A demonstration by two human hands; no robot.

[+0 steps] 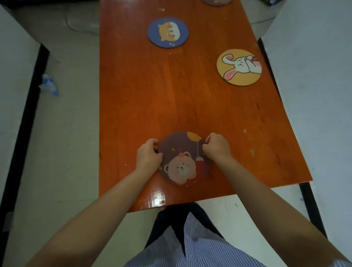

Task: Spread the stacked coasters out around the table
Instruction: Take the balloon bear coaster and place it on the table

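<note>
A brown round coaster with a bear and a balloon lies near the front edge of the orange wooden table. My left hand pinches its left rim and my right hand pinches its right rim, fingers curled. I cannot tell whether more coasters lie under it. A blue coaster with a dog face lies flat at the far middle. A yellow coaster with a white rabbit lies flat by the right edge. The rim of a purple coaster shows at the top edge.
White surfaces with black edges flank the table on the left and right. A crumpled plastic bottle lies on the pale floor to the left. My striped shirt is at the bottom.
</note>
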